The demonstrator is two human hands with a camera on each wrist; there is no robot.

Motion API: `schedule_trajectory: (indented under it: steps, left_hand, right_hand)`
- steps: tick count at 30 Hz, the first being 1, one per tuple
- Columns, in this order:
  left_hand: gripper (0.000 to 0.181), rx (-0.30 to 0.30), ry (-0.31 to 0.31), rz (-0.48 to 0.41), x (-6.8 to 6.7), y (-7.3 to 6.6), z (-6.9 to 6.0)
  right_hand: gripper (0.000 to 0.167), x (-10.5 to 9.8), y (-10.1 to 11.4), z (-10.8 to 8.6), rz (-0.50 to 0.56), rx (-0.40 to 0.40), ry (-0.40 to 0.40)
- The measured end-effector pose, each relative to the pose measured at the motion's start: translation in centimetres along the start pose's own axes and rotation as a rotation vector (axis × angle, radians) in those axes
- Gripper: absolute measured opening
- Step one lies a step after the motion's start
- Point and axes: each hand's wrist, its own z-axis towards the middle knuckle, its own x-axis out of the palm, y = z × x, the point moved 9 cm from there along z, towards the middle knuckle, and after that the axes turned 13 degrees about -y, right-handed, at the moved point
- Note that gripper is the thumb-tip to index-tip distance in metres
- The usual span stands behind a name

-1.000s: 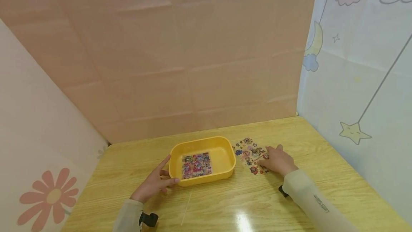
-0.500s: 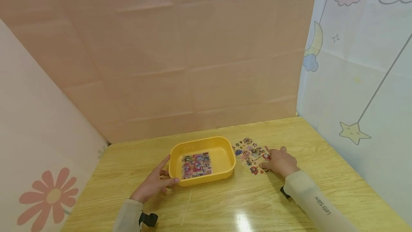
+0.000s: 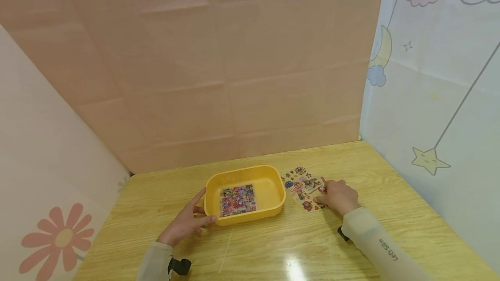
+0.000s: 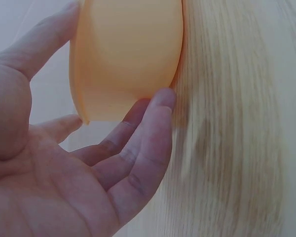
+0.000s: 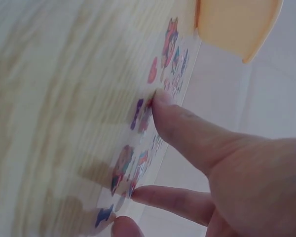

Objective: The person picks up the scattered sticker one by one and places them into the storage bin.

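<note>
A shallow yellow plastic basin (image 3: 269, 192) stands on the table, with a colourful printed sticker sheet (image 3: 237, 200) lying inside. At its left end, my left hand (image 3: 185, 224) grips the basin; in the left wrist view, its fingers (image 4: 155, 131) curl against the basin's outer wall (image 4: 128, 54). A clear sheet of cartoon stickers (image 3: 306, 187) lies flat to the right of the basin. My right hand (image 3: 340, 196) rests thumb and fingertips on that sheet's right part, hiding some of it. In the right wrist view, the thumb (image 5: 187, 128) touches the stickers (image 5: 170, 42).
The wooden table (image 3: 269, 246) runs back to a plain pinkish-brown sheet (image 3: 218, 77). Printed white panels stand at the left (image 3: 43, 164) and right (image 3: 441, 99). A thin pale strip (image 3: 225, 253) lies in front of the basin.
My right hand has shifted slightly to the right on the sticker sheet, and its thumb sits a little nearer to me. The left hand and basin stay in place.
</note>
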Motion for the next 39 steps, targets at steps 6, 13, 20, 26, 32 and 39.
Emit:
schedule_trajectory:
  steps: [6, 13, 20, 26, 32, 39]
  left_hand:
    - [0.102, -0.004, -0.007, -0.002, -0.1, 0.1, 0.0]
    - [0.102, -0.008, -0.007, -0.004, -0.1, 0.1, 0.2]
    - [0.103, -0.001, -0.006, 0.005, -0.1, 0.4, 0.2]
    - [0.103, 0.001, -0.006, 0.002, -0.1, 0.4, 0.2]
    - [0.101, 0.006, -0.005, 0.009, 0.0, 0.5, 0.3]
    - [0.102, 0.005, -0.008, 0.009, 0.0, 0.5, 0.3]
  right_hand:
    - [0.054, 0.2, -0.1, 0.2, 0.009, 0.017, 0.0]
    - [0.046, 0.2, -0.2, 0.2, 0.051, 0.047, 0.007]
    - [0.046, 0.6, -0.6, 0.3, 0.118, 0.074, 0.028]
    - [0.044, 1.0, -0.5, 0.4, 0.154, 0.073, 0.051]
    - [0.046, 1.3, -0.4, 0.2, 0.163, 0.075, 0.064]
    - [0.039, 1.5, -0.4, 0.2, 0.152, 0.081, 0.063]
